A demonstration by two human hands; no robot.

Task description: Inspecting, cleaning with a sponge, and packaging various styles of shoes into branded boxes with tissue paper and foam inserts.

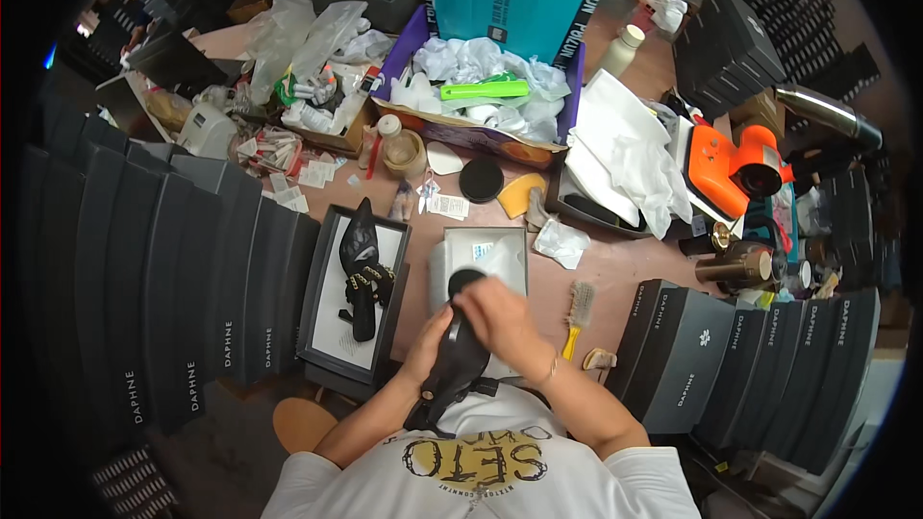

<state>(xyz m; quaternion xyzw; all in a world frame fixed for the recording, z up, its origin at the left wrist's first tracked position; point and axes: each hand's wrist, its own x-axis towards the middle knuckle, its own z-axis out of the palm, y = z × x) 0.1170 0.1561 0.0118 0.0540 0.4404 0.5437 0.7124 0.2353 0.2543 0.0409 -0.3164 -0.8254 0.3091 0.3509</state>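
A: What's the room like?
B: A reddish-brown tabletop (625, 264), with rows of dark grey cardboard boxes (207, 259) at left and right of the frame.
A: Any writing?
B: Pale capitals on those boxes; dark characters on the upright turquoise cardboard panel (466, 0), upper middle.
A: And the hands?
B: Lower middle: the left hand (425, 351) holds a smooth black shoe (457, 365); the right hand (502, 322) has bent fingers at its upper end. Gripping or not, I can't tell.
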